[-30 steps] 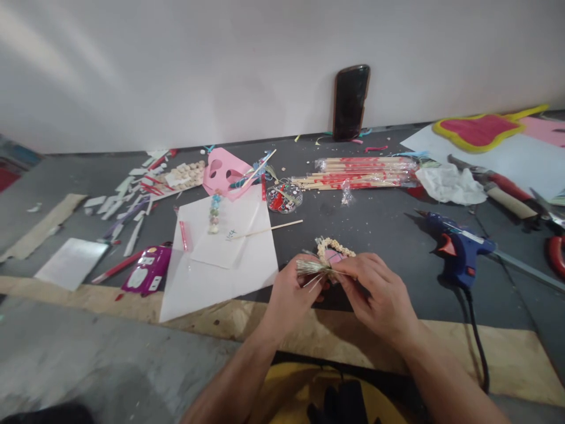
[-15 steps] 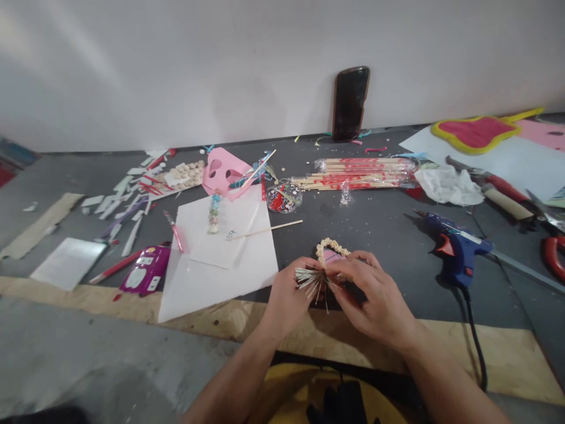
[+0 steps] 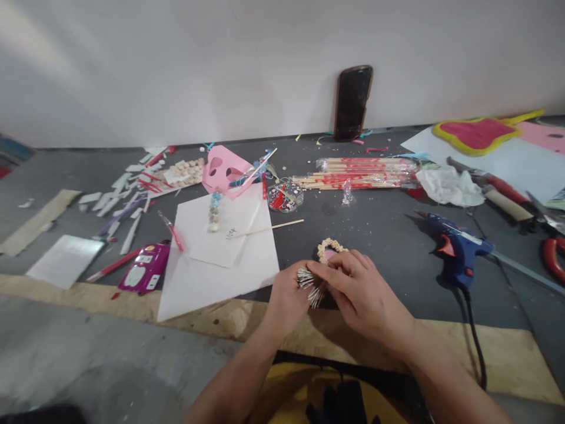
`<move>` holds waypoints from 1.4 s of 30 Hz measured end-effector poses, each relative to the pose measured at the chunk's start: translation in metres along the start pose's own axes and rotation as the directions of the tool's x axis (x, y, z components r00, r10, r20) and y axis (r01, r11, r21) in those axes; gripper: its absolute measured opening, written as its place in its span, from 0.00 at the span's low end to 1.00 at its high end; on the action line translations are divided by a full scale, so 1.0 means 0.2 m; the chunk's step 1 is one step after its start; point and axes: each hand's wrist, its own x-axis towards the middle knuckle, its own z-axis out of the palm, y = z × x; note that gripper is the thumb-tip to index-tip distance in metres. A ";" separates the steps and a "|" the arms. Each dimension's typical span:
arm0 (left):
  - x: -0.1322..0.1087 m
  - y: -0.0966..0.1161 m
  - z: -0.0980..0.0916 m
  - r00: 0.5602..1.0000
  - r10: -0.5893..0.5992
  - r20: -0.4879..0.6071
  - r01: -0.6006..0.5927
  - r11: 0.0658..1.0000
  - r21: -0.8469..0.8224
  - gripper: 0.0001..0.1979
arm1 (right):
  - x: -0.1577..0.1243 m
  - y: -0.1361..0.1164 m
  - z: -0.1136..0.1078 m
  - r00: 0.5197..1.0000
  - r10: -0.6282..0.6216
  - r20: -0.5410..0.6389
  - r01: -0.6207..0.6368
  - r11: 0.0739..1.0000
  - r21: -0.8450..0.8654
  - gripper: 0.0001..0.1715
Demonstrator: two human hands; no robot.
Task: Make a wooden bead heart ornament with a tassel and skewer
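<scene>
Both hands meet at a small piece low in the centre. My left hand (image 3: 286, 297) is closed around a bundle of thin pale stems (image 3: 312, 285), whose loose ends fan out toward me. My right hand (image 3: 368, 294) pinches the same bundle from the right, its thumb and index finger laid across the top. Just beyond the fingers, a loop of cream-coloured small bead-like pieces (image 3: 330, 242) rises, with a bit of pink (image 3: 329, 254) inside it. The palms and fingers hide where loop and stems join.
Right of my hands lies a blue glue gun (image 3: 461, 247) with its cord trailing forward. White paper (image 3: 225, 282) and a purple packet (image 3: 145, 268) lie to the left. Wrapped sticks (image 3: 366, 171) lie behind, and a phone (image 3: 352, 103) leans against the wall.
My right hand has shifted left, its fingers now over the stems and part of the loop. Less of the pink inside shows, and the stem ends are gathered more downward.
</scene>
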 end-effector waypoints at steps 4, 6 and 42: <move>0.00 0.01 0.00 1.000 -0.007 0.020 0.008 0.999 -0.048 0.10 | 0.00 0.00 -0.01 0.998 -0.033 -0.058 0.035 0.999 0.035 0.15; 0.01 0.01 0.00 1.000 -0.022 0.020 0.023 0.996 -0.087 0.09 | 0.00 0.01 -0.02 0.994 -0.008 -0.107 0.014 0.998 0.059 0.11; 0.01 -0.05 0.00 0.998 -0.008 0.063 0.019 0.985 -0.172 0.12 | 0.78 0.03 0.12 0.937 -0.046 0.347 0.148 0.950 -0.275 0.05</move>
